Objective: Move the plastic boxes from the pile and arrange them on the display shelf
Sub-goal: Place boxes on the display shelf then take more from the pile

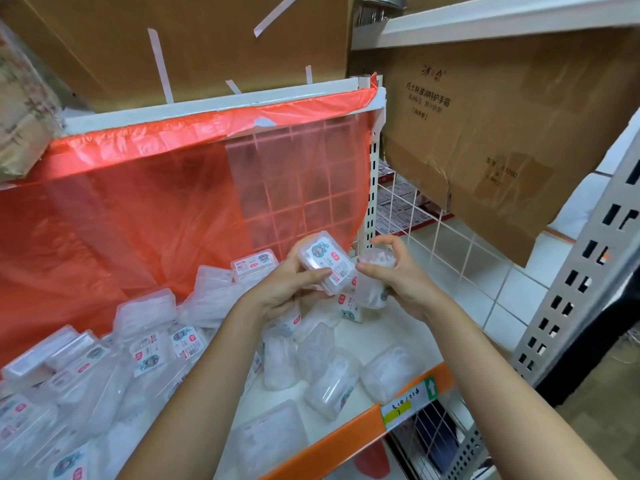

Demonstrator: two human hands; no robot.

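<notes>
Two hands work above the shelf (346, 434). The left hand (287, 289) grips one labelled box (325, 263), thumb across its face; the right hand (394, 271) curls round a second box (375, 282) just beside it, near the shelf's right end. A pile (86, 368) of well over a dozen more boxes, too jumbled to count, covers the shelf from its left end. Red plastic sheet (138, 209) hangs behind over a wire grid (304, 188). One carton (502, 133) hangs at right.
</notes>
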